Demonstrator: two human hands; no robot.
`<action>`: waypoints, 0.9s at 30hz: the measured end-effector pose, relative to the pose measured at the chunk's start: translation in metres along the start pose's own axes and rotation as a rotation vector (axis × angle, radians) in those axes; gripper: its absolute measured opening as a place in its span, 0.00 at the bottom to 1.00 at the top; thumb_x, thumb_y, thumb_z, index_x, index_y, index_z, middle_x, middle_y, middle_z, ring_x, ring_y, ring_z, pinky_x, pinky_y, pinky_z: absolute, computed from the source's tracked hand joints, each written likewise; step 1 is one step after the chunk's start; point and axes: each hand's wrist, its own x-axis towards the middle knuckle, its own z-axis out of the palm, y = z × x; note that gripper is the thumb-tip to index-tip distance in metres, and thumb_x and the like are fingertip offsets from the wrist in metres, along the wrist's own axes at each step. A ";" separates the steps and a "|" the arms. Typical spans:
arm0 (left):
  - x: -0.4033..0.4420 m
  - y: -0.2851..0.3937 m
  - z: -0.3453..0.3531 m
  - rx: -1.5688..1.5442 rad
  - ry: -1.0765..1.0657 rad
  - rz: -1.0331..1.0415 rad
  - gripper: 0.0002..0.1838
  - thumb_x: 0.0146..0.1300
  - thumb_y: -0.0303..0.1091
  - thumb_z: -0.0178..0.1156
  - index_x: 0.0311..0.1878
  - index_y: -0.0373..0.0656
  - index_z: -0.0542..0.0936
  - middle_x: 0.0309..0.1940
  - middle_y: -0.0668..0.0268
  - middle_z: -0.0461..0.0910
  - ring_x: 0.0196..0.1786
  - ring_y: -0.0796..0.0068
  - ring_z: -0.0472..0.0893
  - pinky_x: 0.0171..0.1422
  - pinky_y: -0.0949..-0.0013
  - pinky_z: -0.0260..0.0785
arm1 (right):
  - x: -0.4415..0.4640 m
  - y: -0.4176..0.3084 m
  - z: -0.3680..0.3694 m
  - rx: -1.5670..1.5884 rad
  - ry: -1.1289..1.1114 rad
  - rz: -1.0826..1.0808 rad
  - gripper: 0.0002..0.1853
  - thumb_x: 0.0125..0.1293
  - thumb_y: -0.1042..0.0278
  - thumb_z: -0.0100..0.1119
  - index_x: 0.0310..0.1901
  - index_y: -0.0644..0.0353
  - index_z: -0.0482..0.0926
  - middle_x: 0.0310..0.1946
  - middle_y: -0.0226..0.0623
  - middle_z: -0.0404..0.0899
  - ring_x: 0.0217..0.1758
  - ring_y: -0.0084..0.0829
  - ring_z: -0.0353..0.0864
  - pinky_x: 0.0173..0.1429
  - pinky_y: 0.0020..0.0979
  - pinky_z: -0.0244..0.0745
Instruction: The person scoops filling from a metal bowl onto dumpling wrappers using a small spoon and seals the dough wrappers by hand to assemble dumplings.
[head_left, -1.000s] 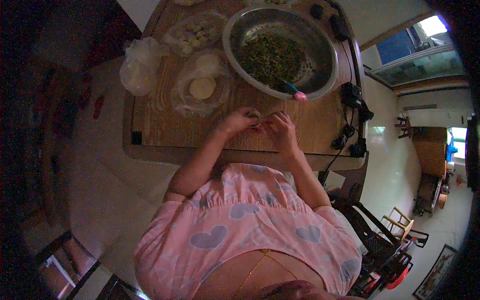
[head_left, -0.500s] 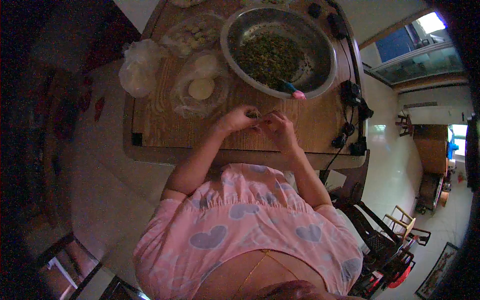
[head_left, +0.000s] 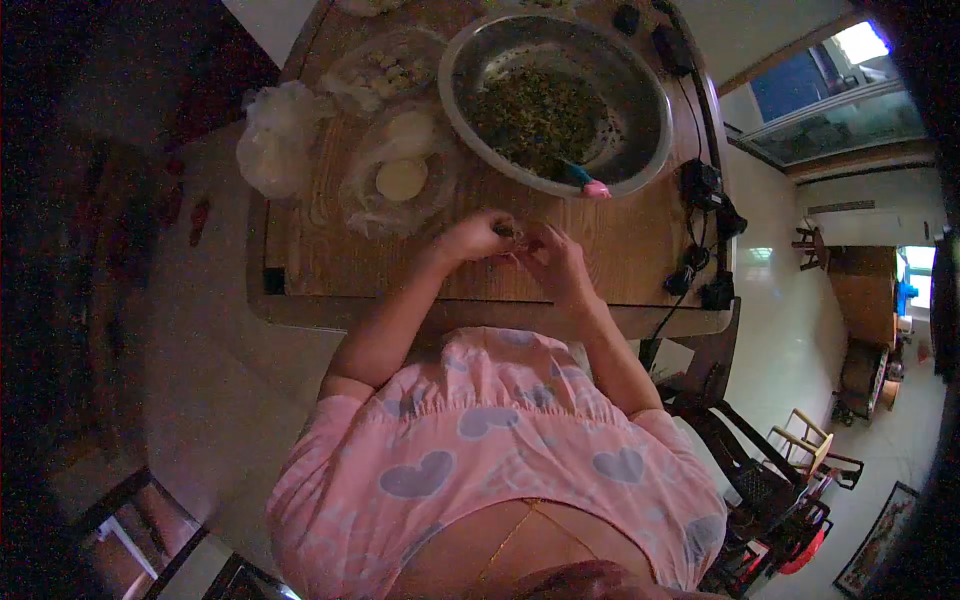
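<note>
Near the table's front edge, my left hand (head_left: 476, 238) is closed around a small dumpling (head_left: 505, 230) with dark green filling showing at its open top. The fingers of my right hand (head_left: 556, 262) pinch at the dumpling's near side, touching my left fingertips. Most of the wrapper is hidden by my fingers. Just beyond my left hand, pale round dumpling wrappers (head_left: 402, 180) lie on a clear plastic bag (head_left: 372, 212). Beyond my right hand stands a large metal bowl (head_left: 655, 130) of chopped green filling (head_left: 540, 115), with a pink and teal handle (head_left: 595, 188) at its near rim.
Small folded dumplings (head_left: 390, 75) lie on plastic at the back left. A bunched white plastic bag (head_left: 275, 140) sits at the table's left edge. Black cables and adapters (head_left: 702, 185) run along the right edge of the wooden table (head_left: 350, 270). Dark chairs (head_left: 740, 460) stand at the right.
My hands stay in nearly the same place, with the right fingers shifting slightly at the dumpling. Bowl, bags and wrappers remain where they were.
</note>
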 end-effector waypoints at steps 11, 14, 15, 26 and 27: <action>0.009 -0.013 -0.007 0.023 -0.005 0.034 0.15 0.48 0.28 0.64 0.43 0.43 0.78 0.37 0.66 0.81 0.42 0.71 0.78 0.52 0.66 0.69 | 0.009 0.007 -0.011 -0.610 -0.025 -0.457 0.09 0.53 0.68 0.60 0.36 0.60 0.78 0.33 0.44 0.76 0.38 0.46 0.75 0.42 0.37 0.73; 0.005 -0.006 -0.004 0.039 0.027 0.019 0.15 0.47 0.29 0.65 0.41 0.43 0.79 0.37 0.67 0.81 0.42 0.71 0.78 0.52 0.66 0.69 | 0.010 0.001 -0.012 -0.660 -0.025 -0.519 0.10 0.52 0.70 0.60 0.37 0.60 0.77 0.36 0.43 0.75 0.38 0.44 0.75 0.42 0.34 0.73; 0.005 -0.006 -0.004 0.040 0.025 0.017 0.15 0.47 0.29 0.65 0.41 0.43 0.79 0.37 0.67 0.81 0.42 0.71 0.78 0.52 0.66 0.69 | 0.008 -0.004 -0.010 -0.548 -0.002 -0.438 0.08 0.53 0.71 0.60 0.36 0.60 0.77 0.35 0.42 0.76 0.38 0.43 0.75 0.41 0.35 0.73; 0.010 -0.005 -0.004 0.086 0.014 0.011 0.17 0.45 0.27 0.65 0.42 0.42 0.79 0.38 0.65 0.81 0.41 0.71 0.78 0.50 0.65 0.71 | 0.008 -0.021 -0.007 -0.647 -0.047 -0.498 0.09 0.52 0.72 0.61 0.36 0.61 0.79 0.33 0.43 0.76 0.35 0.41 0.77 0.40 0.36 0.73; 0.010 -0.008 -0.005 0.077 0.018 0.038 0.18 0.45 0.27 0.66 0.43 0.43 0.78 0.38 0.65 0.80 0.41 0.70 0.78 0.50 0.65 0.71 | 0.007 -0.020 -0.007 -0.634 -0.031 -0.473 0.09 0.52 0.72 0.61 0.36 0.61 0.78 0.32 0.43 0.77 0.35 0.40 0.78 0.40 0.35 0.73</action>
